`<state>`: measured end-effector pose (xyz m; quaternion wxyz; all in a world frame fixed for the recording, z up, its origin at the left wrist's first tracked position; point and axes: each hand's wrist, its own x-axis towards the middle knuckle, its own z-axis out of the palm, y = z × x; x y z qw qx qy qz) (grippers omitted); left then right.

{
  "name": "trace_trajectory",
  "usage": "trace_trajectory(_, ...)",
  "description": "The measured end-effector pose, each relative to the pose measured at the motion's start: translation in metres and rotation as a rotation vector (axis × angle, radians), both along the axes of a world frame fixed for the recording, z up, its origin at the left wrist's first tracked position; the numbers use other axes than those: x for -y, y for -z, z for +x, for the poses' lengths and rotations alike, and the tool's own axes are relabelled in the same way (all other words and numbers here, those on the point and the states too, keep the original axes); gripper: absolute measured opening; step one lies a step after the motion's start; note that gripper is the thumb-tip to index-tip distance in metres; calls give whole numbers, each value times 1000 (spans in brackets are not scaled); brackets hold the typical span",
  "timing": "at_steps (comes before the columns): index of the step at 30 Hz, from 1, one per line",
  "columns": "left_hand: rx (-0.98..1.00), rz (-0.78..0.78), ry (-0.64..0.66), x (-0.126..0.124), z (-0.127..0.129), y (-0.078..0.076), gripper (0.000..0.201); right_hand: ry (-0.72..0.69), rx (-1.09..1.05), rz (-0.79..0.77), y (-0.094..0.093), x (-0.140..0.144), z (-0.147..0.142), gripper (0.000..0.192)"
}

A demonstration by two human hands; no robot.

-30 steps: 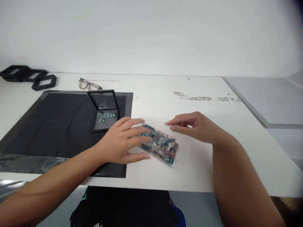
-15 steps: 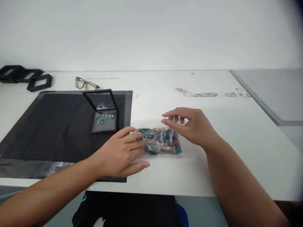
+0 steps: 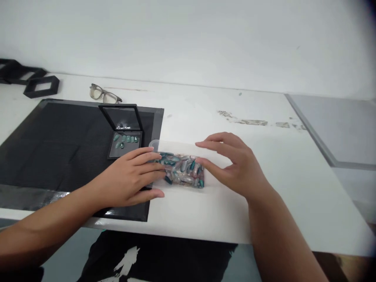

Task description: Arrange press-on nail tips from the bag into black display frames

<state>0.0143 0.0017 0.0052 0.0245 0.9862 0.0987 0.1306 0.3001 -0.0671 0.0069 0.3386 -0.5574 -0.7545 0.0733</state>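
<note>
A clear plastic packet or shallow container, filled with press-on nails in teal, silver and pinkish tones, lies flat on the white table. My left hand rests with outstretched fingers over its left end, hiding part of the nails. At its right end is my right hand, thumb and fingers apart, the thumb tip close to the nails; whether it touches the plastic I cannot tell. Left of the packet, on the black mat, stands a black case with its mirrored lid raised and several green nails inside.
Eyeglasses lie behind the mat. Black hexagonal frames stand at the far left by the wall. Peeled patches mark the table at the back right, near a grey-edged panel.
The packet has shifted left, its left end now overlapping the mat's edge. Both hands moved left with it, and my right hand's thumb and fingers have spread wider. The camera view has tilted.
</note>
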Motion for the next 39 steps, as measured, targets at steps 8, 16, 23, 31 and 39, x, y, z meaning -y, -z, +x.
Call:
trace_trajectory(8, -59, -24, -51, 4, -10, -6, 45, -183, 254, -288, -1, 19, -15, 27)
trace_trajectory(16, -70, -80, -68, 1, -11, -9, 44, -152, 405, -402, -13, 9, -35, 8)
trace_trajectory(23, 59, -89, 39, 3, -19, -16, 59, -104, 525, -535, -32, 1, -29, 20)
trace_trajectory(31, 117, -203, 81, -12, -20, -11, 55, -131, 420, -255, -14, -9, -44, 17)
trace_trajectory(39, -31, -250, -3, -8, -18, -8, 48, -261, 363, -207, -2, -4, -62, 25)
